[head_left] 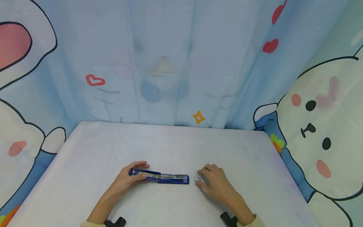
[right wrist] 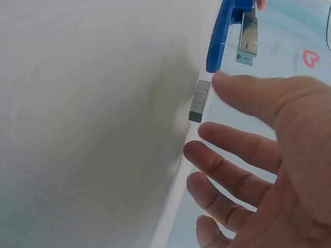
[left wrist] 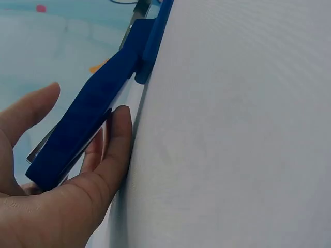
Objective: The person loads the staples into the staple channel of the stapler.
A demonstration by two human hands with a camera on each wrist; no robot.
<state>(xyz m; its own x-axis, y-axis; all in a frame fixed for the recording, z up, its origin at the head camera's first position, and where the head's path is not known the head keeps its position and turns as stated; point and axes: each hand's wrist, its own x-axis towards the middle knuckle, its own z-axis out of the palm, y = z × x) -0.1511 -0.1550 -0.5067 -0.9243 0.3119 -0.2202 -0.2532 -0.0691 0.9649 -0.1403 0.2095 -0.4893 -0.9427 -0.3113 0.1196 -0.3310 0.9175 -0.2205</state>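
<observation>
L hand (head_left: 127, 179) at the 9 o'clock end of the stapler (head_left: 163, 180): partly closed, thumb on near side, other fingers on far side, gripping the cover (left wrist: 85, 116); one digit stands clear of it in the L wrist view.

Stapler lies approx 9 to 3 o'clock on the white table (head_left: 175, 148), folded right back; cover end tilted up off tabletop, base (head_left: 174, 182) flat at the 3 o'clock end w/ silver magazine (head_left: 173, 176) exposed above it. Prob. mod. weight, stiff plastic + metal, smooth so a bit slippery; hinge may swing if lifted by one end only, so best hold base nr hinge, fingers off magazine.

Staple stick (right wrist: 199, 101) on table just past stapler's 3 o'clock tip, apart from it. V. light, rigid, but prob. snaps if bent; pinch long sides gently, mid-length.

R hand (head_left: 213, 181) at 3 o'clock of stick: fingers loosely bent, well spaced, no firm hold; thumb + index tips either side of it, can't tell if thumb touches.
</observation>
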